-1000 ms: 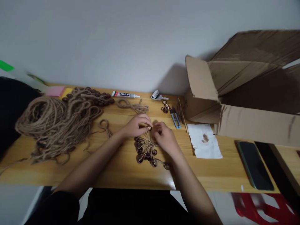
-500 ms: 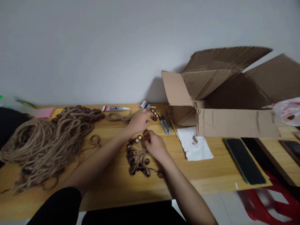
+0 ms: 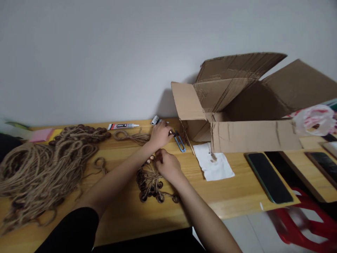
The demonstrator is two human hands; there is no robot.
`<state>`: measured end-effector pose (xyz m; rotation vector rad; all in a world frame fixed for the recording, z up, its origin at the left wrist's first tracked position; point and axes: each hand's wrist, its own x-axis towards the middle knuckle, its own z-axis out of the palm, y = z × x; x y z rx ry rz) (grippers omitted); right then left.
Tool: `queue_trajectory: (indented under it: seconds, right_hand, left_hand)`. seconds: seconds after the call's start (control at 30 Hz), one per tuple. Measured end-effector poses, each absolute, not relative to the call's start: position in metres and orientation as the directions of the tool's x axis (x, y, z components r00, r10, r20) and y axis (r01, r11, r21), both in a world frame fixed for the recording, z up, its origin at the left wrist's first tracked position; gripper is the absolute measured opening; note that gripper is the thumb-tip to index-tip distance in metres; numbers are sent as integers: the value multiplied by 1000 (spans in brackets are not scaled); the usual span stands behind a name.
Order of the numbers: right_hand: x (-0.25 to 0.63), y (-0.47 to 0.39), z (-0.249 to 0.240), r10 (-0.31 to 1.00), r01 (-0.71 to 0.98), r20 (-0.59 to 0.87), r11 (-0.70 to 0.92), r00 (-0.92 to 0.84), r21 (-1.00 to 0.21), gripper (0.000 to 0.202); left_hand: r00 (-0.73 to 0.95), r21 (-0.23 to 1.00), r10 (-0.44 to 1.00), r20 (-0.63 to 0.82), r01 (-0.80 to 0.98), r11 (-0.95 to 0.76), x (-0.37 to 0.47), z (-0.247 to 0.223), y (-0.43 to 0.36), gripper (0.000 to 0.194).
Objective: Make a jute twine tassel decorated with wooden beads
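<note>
My left hand (image 3: 161, 135) reaches over a small group of brown, pale-centred beads (image 3: 171, 133) beside the blue thread snips (image 3: 180, 141). Its fingers are bent down together onto the beads and cover most of them; what they pinch is hidden. My right hand (image 3: 168, 165) is closed, thumb and fingers pinched at the upper end of a bunch of jute cords (image 3: 151, 177). Round brown beads (image 3: 160, 198) sit at the ends of these cords, fanned out on the wooden table (image 3: 123, 211).
At left lies a large heap of jute cord (image 3: 50, 168). A glue tube (image 3: 123, 126) and a cord coil (image 3: 131, 136) lie along the wall. To the right are an open cardboard box (image 3: 250, 137), a stained white tissue (image 3: 214, 165) and a phone (image 3: 270, 177).
My left hand has moved right and slightly down, now covering the loose beads near the snips. My right hand keeps its pinch at the cord bunch. The view has shifted a little rightward.
</note>
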<state>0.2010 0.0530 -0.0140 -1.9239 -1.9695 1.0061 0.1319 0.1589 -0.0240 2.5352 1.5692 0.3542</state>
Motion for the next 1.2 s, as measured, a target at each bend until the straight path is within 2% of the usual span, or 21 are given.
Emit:
queue_trajectory:
  seconds: [0.13, 0.4, 0.73, 0.97, 1.2]
  right_hand:
    - [201, 53, -13, 939, 811, -319, -88, -126, -578, 29]
    - [200, 53, -12, 938, 816, -325, -93, -121, -570, 28]
    - [200, 52, -11, 934, 822, -331, -83, -133, -563, 27]
    - [200, 52, -10, 935, 827, -324, -69, -140, -558, 27]
    - [200, 52, -8, 935, 822, -322, -65, -147, -566, 26]
  left_hand:
    - [415, 217, 904, 105, 877, -428, 136, -23, 161, 20]
    - [399, 273, 911, 106, 869, -413, 134, -16, 163, 17]
    - [400, 240, 915, 50, 885, -400, 128, -18, 163, 26]
    - [372, 240, 927, 58, 896, -374, 122, -20, 158, 48]
    - [346, 250, 936, 56, 903, -349, 114, -21, 149, 51]
